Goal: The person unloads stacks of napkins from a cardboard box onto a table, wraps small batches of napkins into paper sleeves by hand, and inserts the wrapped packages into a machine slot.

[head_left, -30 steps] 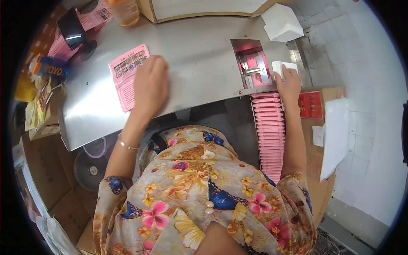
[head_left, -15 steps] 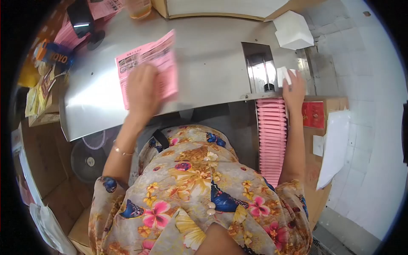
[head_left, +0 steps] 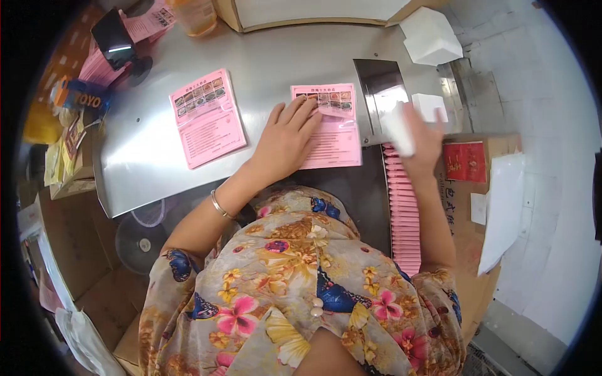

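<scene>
resting the left hand (head_left: pixel 287 139), fingers spread, on a pink printed leaflet (head_left: pixel 332 145) on the steel counter (head_left: pixel 269 56), and clasping a blurred white wad (head_left: pixel 399 133) in the right hand (head_left: pixel 424 143), apart from the white stack (head_left: pixel 429 108) and near the leaflet's right edge.

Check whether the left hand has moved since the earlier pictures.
Yes, rightward, judged against the slot in the counter: the left hand, earlier over the left pink stack, now lies on the pink leaflet beside the slot.
</scene>
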Tool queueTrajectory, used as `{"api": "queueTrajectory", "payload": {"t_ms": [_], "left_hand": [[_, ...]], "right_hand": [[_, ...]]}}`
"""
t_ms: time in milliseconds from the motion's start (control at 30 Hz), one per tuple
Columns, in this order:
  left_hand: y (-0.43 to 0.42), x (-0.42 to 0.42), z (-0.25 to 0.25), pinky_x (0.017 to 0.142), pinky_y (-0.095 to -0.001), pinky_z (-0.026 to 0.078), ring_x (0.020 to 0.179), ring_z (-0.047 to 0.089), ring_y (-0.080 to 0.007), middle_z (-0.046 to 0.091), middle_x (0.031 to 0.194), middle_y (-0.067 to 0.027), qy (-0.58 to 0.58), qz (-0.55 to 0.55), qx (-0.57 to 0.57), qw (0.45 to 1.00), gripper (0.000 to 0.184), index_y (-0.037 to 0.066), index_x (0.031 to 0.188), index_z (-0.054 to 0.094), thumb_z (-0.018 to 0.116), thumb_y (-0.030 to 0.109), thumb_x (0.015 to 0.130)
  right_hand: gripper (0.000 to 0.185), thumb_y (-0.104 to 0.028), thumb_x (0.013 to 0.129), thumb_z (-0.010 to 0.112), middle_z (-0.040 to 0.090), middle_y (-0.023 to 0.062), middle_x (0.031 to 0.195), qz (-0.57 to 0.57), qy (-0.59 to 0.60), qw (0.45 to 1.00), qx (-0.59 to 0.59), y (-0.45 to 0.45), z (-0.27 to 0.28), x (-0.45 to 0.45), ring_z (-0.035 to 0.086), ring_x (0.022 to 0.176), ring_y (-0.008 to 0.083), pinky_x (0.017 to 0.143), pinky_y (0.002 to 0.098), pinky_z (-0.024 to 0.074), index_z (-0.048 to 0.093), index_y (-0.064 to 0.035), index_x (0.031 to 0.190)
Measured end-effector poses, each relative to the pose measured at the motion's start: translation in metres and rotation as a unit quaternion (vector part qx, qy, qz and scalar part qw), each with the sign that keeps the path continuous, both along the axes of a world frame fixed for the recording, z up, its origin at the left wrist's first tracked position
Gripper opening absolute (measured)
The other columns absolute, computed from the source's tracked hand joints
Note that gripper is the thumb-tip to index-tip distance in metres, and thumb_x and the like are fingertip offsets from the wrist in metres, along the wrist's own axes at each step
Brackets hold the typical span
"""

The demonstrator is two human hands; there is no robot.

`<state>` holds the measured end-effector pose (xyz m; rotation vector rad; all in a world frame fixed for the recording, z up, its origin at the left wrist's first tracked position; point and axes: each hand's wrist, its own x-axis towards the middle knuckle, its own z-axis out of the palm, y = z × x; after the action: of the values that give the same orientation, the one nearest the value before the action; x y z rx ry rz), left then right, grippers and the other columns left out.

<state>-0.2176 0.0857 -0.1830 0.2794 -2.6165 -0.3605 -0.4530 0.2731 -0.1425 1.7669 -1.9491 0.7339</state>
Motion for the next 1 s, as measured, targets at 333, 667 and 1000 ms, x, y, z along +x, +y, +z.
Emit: {"api": "queueTrajectory", "payload": {"t_ms": [333, 667, 1000], "left_hand": [[0.007, -0.030, 0.000, 0.107, -0.0567, 0.033, 0.138, 0.040, -0.0348, 0.041, 0.151, -0.0139, 0.025, 0.042, 0.007, 0.999, 0.081, 0.016, 0.147, 0.045, 0.079, 0.031, 0.075], [-0.012, -0.024, 0.025, 0.100, -0.0504, 0.041, 0.121, 0.052, -0.0341, 0.058, 0.125, -0.0159, -0.090, 0.077, 0.192, 0.974, 0.037, 0.008, 0.116, 0.065, 0.070, 0.031, 0.087], [-0.025, -0.057, -0.004, 0.083, -0.0398, 0.048, 0.097, 0.057, -0.0260, 0.058, 0.096, -0.0083, 0.056, -0.048, -0.009, 0.997, 0.017, 0.008, 0.094, 0.068, 0.067, 0.023, 0.087]], "right_hand": [[0.065, -0.030, 0.071, 0.078, 0.059, 0.0069, 0.135, 0.069, -0.039, 0.971, 0.227, -0.125, -0.047, 0.049, 0.052, 0.128, 0.0296, 0.115, 0.0668, 0.0190, 0.061, -0.0153, 0.132], [0.027, -0.011, 0.088, 0.065, 0.068, 0.0128, 0.111, -0.021, -0.061, 0.996, 0.062, -0.033, 0.013, -0.004, 0.065, 0.100, 0.0330, 0.088, 0.0416, 0.0510, 0.070, -0.0045, 0.114], [0.023, -0.016, 0.093, 0.062, 0.066, 0.0164, 0.089, -0.214, -0.097, 0.969, 0.073, 0.009, -0.027, -0.078, 0.064, 0.078, 0.0350, 0.072, 0.0403, 0.0504, 0.073, -0.0028, 0.109]]}}
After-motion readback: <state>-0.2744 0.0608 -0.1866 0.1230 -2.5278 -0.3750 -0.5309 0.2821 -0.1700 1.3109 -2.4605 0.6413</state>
